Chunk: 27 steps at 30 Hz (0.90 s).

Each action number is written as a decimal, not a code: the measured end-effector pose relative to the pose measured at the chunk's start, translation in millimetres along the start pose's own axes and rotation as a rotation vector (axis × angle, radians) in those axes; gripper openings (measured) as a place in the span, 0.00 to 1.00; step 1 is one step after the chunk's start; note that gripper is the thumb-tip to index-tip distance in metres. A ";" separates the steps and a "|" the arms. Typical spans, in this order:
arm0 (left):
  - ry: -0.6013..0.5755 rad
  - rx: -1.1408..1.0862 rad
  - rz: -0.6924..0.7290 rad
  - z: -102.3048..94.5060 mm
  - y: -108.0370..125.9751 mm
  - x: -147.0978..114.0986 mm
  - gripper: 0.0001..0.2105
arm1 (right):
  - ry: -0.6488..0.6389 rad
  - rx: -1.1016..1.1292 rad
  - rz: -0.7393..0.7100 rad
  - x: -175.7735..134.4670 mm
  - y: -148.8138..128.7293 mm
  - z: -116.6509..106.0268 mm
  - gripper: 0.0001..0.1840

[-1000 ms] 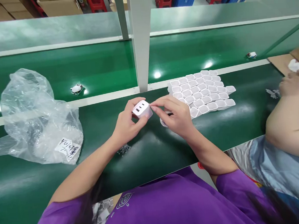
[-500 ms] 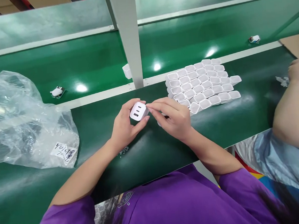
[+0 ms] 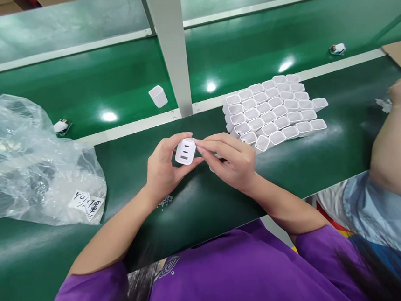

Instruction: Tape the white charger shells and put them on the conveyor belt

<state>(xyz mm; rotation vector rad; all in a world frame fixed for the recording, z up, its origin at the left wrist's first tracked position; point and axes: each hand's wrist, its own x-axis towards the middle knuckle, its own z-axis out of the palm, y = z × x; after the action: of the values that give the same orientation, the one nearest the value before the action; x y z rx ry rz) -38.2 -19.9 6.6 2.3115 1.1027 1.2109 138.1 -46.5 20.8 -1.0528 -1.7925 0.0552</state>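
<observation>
My left hand (image 3: 163,165) holds a white charger housing (image 3: 185,152) between thumb and fingers, its face with three port slots turned toward me. At the housing's right edge, the thumb and forefinger of my right hand (image 3: 231,159) are pinched together. Whatever lies between those fingertips is too small to make out. A bit of something whitish shows under the right hand, mostly hidden. Behind and right of that hand stand rows of white open-topped housings (image 3: 269,116). Small clear bits (image 3: 165,201) lie scattered on the green bench below my left hand.
A clear plastic bag (image 3: 44,169) with a handwritten label lies at left. Beyond a metal post (image 3: 172,50), the green belt (image 3: 120,82) carries a white housing (image 3: 158,96) and circuit boards (image 3: 63,127). A co-worker's arm (image 3: 400,147) is at right.
On the back belt, the loose housing and circuit boards have shifted left. The held charger housing has turned slightly more face-on to me. Both hands keep nearly the same place.
</observation>
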 end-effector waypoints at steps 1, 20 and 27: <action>-0.006 0.010 -0.015 -1.1 -0.4 0.6 0.24 | -0.020 0.008 0.029 -0.3 -1.2 0.4 0.12; -0.314 -0.142 -0.385 -5.4 -37.2 13.8 0.20 | -0.407 0.394 0.531 -0.4 30.6 21.0 0.17; -0.200 -0.163 -0.470 -49.9 -59.4 35.8 0.17 | -0.437 0.418 0.552 1.1 32.3 14.9 0.13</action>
<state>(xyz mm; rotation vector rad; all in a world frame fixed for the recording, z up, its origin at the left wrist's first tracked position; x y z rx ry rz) -94.9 42.1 22.5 1.8590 1.3187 0.8370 146.6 -19.8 -1.0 -1.2515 -1.6976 1.0184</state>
